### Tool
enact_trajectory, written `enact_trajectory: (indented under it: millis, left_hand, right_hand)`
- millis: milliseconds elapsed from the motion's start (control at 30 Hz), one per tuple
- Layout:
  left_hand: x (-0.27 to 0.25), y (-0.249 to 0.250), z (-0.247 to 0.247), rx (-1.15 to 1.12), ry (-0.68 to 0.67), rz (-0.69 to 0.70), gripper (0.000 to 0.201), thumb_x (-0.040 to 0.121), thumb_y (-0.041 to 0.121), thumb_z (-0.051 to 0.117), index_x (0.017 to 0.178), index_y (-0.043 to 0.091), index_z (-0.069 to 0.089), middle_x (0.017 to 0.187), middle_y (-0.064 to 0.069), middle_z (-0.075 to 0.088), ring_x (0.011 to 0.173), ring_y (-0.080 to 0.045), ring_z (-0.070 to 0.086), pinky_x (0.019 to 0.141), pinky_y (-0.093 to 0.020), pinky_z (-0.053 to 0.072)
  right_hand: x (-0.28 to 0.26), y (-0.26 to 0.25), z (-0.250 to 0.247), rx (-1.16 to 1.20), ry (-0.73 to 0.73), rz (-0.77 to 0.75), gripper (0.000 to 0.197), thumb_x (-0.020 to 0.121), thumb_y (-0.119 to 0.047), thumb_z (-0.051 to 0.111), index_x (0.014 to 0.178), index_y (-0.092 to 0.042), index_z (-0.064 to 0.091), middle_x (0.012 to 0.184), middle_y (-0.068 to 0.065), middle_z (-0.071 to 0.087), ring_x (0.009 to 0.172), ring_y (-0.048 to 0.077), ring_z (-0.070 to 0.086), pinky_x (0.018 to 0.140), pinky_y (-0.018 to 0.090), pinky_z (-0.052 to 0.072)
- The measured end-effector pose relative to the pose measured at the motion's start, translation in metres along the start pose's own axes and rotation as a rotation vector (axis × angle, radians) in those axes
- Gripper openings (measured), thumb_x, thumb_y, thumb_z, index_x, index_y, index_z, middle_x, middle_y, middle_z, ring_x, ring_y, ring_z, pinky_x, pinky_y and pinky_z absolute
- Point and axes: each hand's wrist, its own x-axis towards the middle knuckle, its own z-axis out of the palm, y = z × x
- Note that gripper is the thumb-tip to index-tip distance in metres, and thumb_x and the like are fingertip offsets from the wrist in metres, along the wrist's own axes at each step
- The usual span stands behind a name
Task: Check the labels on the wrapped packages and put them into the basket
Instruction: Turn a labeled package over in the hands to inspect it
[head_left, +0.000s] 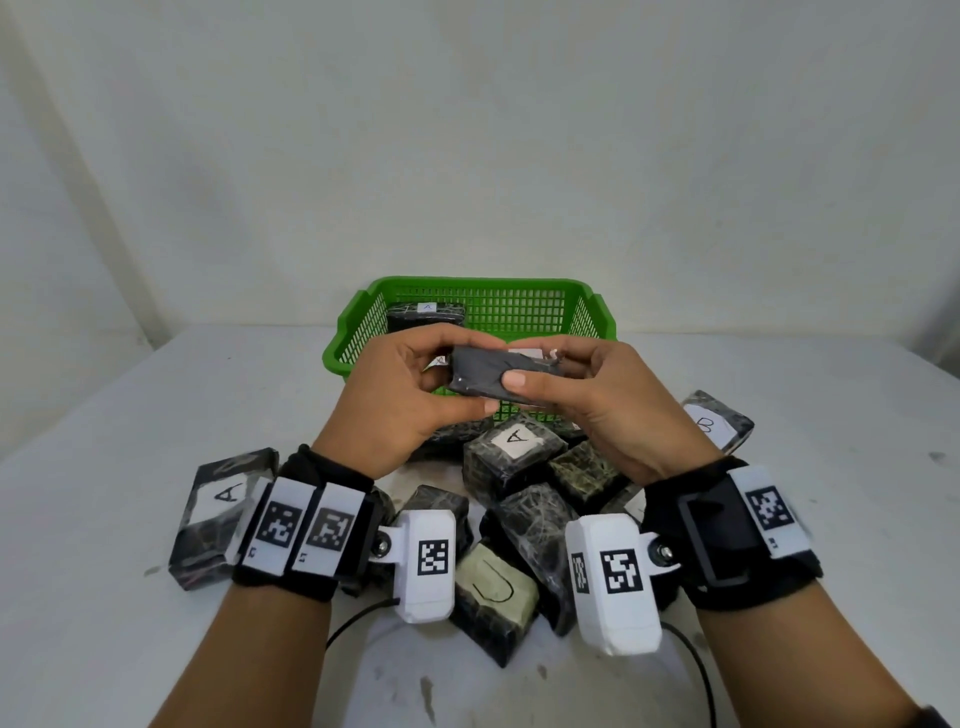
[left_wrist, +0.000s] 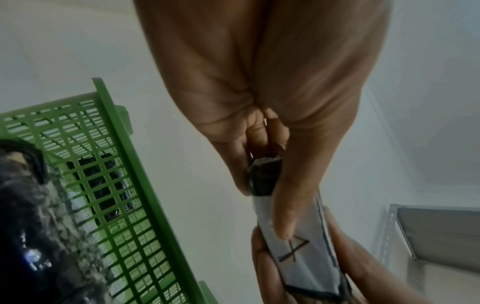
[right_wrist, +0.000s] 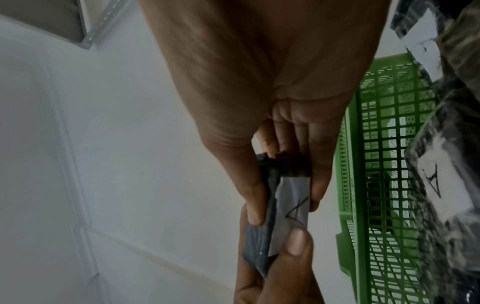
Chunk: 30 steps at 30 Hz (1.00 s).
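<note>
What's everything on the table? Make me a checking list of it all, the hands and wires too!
Surface: white table with dark smudges.
Job's things: green basket with one package labelled A inside; held package, its label reading A; pile of wrapped packages showing A, B and U labels.
Clutter: nothing seen.
Grippers: left hand and right hand both grip the held package.
Cables: black cables trail from the wrist cameras.
Surroundings: plain white wall; metal shelf.
</note>
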Motion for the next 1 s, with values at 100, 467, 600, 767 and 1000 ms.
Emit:
enact_trajectory:
  millis: [100, 467, 600, 767, 1000]
  left_hand:
    - [0.000, 0.000, -0.002, -0.084, -0.023, -0.016, 0.061, 0.068, -0.009, 0.082, 0.124, 0.006, 0.063, 0.123, -0.005, 0.069, 0.117, -0.017, 0.065, 0.096, -0.027, 0.053]
    - [0.001, -0.001, 0.000, -0.073, -0.030, -0.006, 0.072, 0.063, -0.018, 0.081, 0.127, 0.007, 0.059, 0.125, -0.007, 0.067, 0.119, -0.019, 0.064, 0.098, -0.032, 0.054]
    - [-0.001, 0.001, 0.003, -0.052, -0.039, -0.030, 0.069, 0.063, -0.013, 0.084, 0.125, 0.008, 0.062, 0.118, -0.006, 0.070, 0.111, -0.017, 0.068, 0.092, -0.026, 0.055]
    - [-0.001, 0.002, 0.006, -0.028, -0.032, -0.057, 0.065, 0.062, -0.013, 0.085, 0.119, 0.009, 0.065, 0.111, -0.007, 0.073, 0.102, -0.018, 0.072, 0.087, -0.028, 0.057]
    - [-0.001, 0.003, 0.006, -0.011, -0.057, -0.067, 0.063, 0.060, -0.011, 0.086, 0.117, 0.009, 0.067, 0.108, -0.006, 0.074, 0.102, -0.018, 0.072, 0.088, -0.030, 0.058]
  right_hand:
    - [-0.001, -0.001, -0.002, -0.072, 0.057, -0.073, 0.051, 0.072, -0.010, 0.090, 0.120, -0.010, 0.073, 0.116, 0.010, 0.078, 0.108, 0.024, 0.075, 0.094, 0.040, 0.062]
    - [-0.003, -0.004, 0.002, 0.096, -0.035, 0.102, 0.037, 0.087, -0.015, 0.075, 0.119, 0.003, 0.071, 0.122, 0.022, 0.074, 0.102, 0.025, 0.074, 0.082, 0.032, 0.064]
    - [-0.002, 0.001, 0.002, 0.073, 0.048, 0.055, 0.026, 0.087, -0.004, 0.076, 0.112, 0.002, 0.075, 0.111, 0.020, 0.078, 0.103, 0.033, 0.075, 0.094, 0.044, 0.060]
    - [-0.002, 0.000, 0.003, 0.020, 0.077, 0.073, 0.032, 0.077, -0.011, 0.084, 0.107, -0.001, 0.077, 0.102, 0.016, 0.080, 0.094, 0.031, 0.076, 0.089, 0.044, 0.061]
    - [-0.002, 0.000, 0.008, -0.006, 0.095, 0.104, 0.032, 0.077, -0.010, 0.087, 0.108, -0.003, 0.078, 0.103, 0.018, 0.079, 0.099, 0.038, 0.076, 0.092, 0.049, 0.061]
